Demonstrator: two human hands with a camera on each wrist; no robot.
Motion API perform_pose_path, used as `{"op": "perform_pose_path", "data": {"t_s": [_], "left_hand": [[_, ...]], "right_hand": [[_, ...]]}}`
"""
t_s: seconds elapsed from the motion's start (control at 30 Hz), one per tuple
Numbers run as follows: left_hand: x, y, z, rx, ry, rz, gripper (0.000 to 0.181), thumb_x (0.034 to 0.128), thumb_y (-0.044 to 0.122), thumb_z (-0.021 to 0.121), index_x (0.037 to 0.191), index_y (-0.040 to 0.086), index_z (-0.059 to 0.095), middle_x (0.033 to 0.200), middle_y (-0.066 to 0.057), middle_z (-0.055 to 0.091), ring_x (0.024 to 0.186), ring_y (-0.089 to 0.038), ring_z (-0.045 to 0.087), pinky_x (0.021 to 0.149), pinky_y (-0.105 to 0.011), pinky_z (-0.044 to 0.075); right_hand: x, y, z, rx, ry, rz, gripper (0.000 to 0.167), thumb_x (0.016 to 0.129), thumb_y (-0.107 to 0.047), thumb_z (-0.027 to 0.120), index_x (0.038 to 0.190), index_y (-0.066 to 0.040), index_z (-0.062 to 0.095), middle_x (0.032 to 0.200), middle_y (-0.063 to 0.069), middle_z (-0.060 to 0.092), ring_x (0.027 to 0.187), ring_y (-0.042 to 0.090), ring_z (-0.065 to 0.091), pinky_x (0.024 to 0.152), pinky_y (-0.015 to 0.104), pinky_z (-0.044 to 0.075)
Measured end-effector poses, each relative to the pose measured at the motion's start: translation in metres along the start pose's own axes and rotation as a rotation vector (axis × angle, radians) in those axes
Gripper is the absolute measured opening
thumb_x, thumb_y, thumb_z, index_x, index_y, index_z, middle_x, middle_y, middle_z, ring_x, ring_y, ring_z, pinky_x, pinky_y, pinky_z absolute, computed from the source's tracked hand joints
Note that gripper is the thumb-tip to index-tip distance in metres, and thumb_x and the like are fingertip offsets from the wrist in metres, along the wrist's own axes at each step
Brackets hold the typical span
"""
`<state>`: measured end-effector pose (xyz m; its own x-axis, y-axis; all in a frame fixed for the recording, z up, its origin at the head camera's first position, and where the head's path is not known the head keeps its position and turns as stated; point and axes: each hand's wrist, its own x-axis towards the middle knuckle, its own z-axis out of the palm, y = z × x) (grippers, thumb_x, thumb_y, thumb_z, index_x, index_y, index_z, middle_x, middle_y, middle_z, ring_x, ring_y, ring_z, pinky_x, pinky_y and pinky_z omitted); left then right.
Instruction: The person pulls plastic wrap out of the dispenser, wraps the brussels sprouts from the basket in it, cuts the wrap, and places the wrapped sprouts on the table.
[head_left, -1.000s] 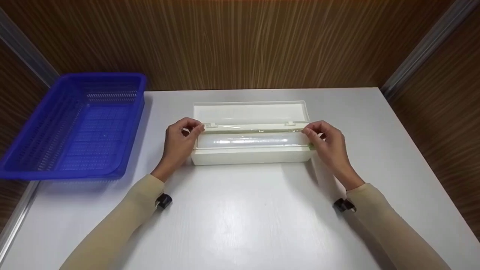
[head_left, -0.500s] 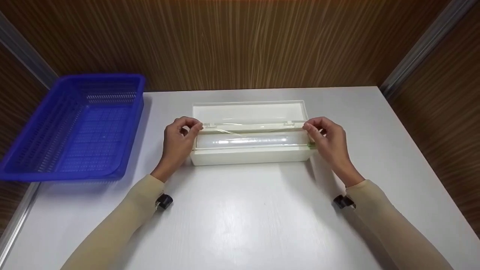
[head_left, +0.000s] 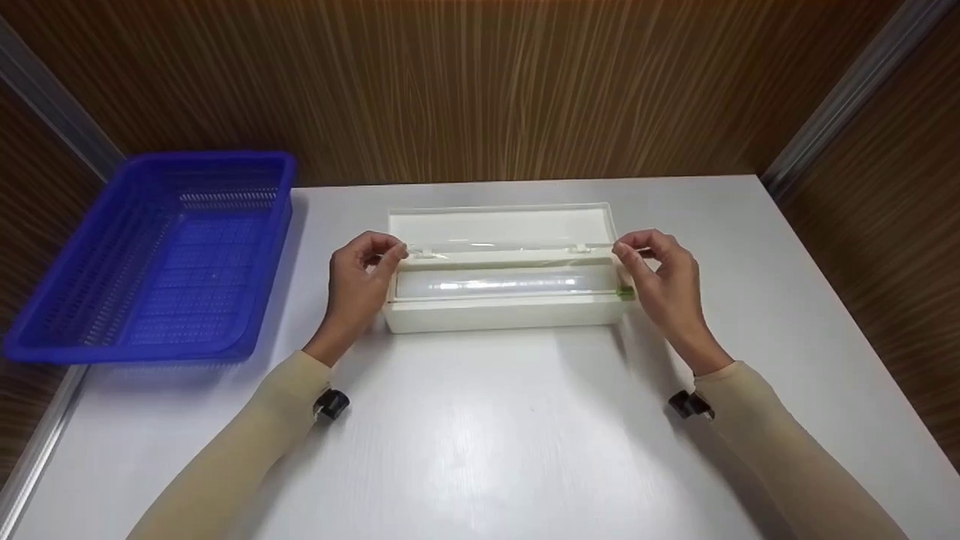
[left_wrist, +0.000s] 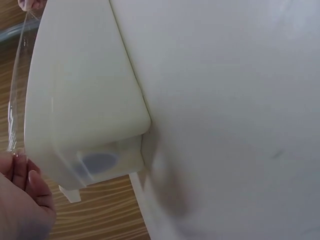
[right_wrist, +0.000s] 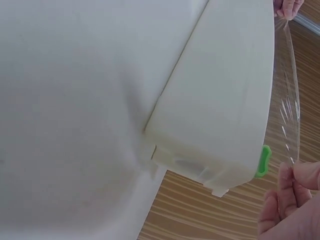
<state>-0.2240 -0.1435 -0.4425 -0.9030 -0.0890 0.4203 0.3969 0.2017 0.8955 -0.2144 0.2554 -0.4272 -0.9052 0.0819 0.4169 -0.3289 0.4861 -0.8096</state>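
A white cling film dispenser (head_left: 502, 316) sits on the table with its lid (head_left: 502, 225) tipped back. Inside it lies the shiny roll of cling film (head_left: 510, 281). My left hand (head_left: 358, 283) pinches one corner of the film's free edge between thumb and fingers, at the box's left end. At the right end, my right hand (head_left: 661, 289) pinches the other corner. Between them the clear film (right_wrist: 287, 95) stretches above the box, seen also in the left wrist view as a thin sheet (left_wrist: 16, 90). A green cutter slider (right_wrist: 263, 161) shows at the right end.
A blue plastic basket (head_left: 195, 277) stands to the left on the white table (head_left: 465, 442). Wood-grain panels (head_left: 480, 90) close off the back and both sides. A small black camera (head_left: 331, 405) is worn at the left wrist, another (head_left: 690, 405) at the right.
The film's free edge has risen slightly toward the lid. My right hand has shifted a little right and back, uncovering the green slider; my left hand has barely moved.
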Motion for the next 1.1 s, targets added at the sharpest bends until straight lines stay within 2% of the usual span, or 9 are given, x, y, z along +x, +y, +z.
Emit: {"op": "perform_pose_path", "data": {"t_s": [0.13, 0.3, 0.43, 0.67, 0.87, 0.97, 1.1], "left_hand": [[-0.004, 0.0, 0.003, -0.022, -0.01, -0.019, 0.004, 0.1022, -0.002, 0.075, 0.098, -0.001, 0.074, 0.091, -0.014, 0.073, 0.084, -0.023, 0.067, 0.078, -0.025, 0.052], [-0.002, 0.003, 0.005, -0.037, -0.016, 0.009, 0.004, 0.1031, -0.001, 0.074, 0.099, -0.002, 0.073, 0.092, -0.015, 0.073, 0.085, -0.029, 0.068, 0.076, -0.025, 0.053], [-0.003, 0.005, 0.002, -0.053, -0.021, 0.015, 0.006, 0.1042, 0.0, 0.073, 0.102, -0.005, 0.072, 0.094, -0.015, 0.073, 0.085, -0.037, 0.066, 0.075, -0.025, 0.054], [-0.007, 0.009, 0.002, -0.093, -0.021, 0.014, 0.003, 0.105, 0.0, 0.071, 0.102, -0.002, 0.071, 0.096, -0.016, 0.075, 0.088, -0.032, 0.073, 0.081, -0.032, 0.06], [-0.009, 0.014, 0.002, -0.058, -0.003, 0.042, 0.004, 0.1049, 0.001, 0.072, 0.101, 0.002, 0.072, 0.095, -0.013, 0.076, 0.084, -0.043, 0.071, 0.077, -0.031, 0.06], [-0.009, 0.018, 0.002, -0.05, 0.003, 0.069, 0.008, 0.1048, -0.002, 0.071, 0.101, 0.005, 0.072, 0.098, -0.013, 0.077, 0.084, -0.042, 0.072, 0.079, -0.032, 0.061], [-0.008, 0.023, 0.002, -0.107, -0.006, 0.082, 0.009, 0.1047, -0.006, 0.068, 0.102, 0.003, 0.07, 0.1, -0.016, 0.077, 0.091, -0.036, 0.076, 0.086, -0.036, 0.063]], "right_hand": [[-0.004, -0.001, -0.002, 0.035, -0.011, 0.026, 0.016, 0.106, -0.01, 0.074, 0.11, 0.006, 0.074, 0.105, 0.015, 0.073, 0.094, 0.012, 0.061, 0.088, 0.022, 0.048], [-0.007, -0.004, -0.003, 0.135, -0.019, 0.06, 0.016, 0.107, -0.006, 0.071, 0.111, 0.01, 0.068, 0.104, 0.016, 0.069, 0.088, 0.012, 0.065, 0.08, 0.019, 0.053], [-0.007, -0.005, -0.002, 0.199, -0.027, 0.042, 0.014, 0.107, -0.001, 0.068, 0.108, 0.013, 0.066, 0.105, 0.019, 0.071, 0.093, 0.014, 0.071, 0.086, 0.021, 0.057], [-0.005, -0.006, -0.003, 0.221, -0.022, -0.008, 0.015, 0.106, -0.001, 0.07, 0.108, 0.014, 0.068, 0.102, 0.009, 0.076, 0.099, 0.017, 0.074, 0.091, 0.024, 0.058], [-0.005, -0.007, -0.001, 0.226, -0.001, -0.027, 0.015, 0.106, 0.0, 0.069, 0.11, 0.014, 0.068, 0.103, 0.017, 0.076, 0.098, 0.026, 0.073, 0.088, 0.024, 0.057], [-0.003, -0.009, 0.0, 0.239, 0.005, -0.046, 0.016, 0.107, -0.001, 0.069, 0.111, 0.015, 0.067, 0.105, 0.02, 0.075, 0.098, 0.03, 0.073, 0.088, 0.025, 0.058], [0.0, -0.013, 0.0, 0.263, 0.007, -0.074, 0.016, 0.107, 0.001, 0.068, 0.112, 0.016, 0.066, 0.107, 0.022, 0.075, 0.099, 0.028, 0.074, 0.091, 0.027, 0.059]]}}
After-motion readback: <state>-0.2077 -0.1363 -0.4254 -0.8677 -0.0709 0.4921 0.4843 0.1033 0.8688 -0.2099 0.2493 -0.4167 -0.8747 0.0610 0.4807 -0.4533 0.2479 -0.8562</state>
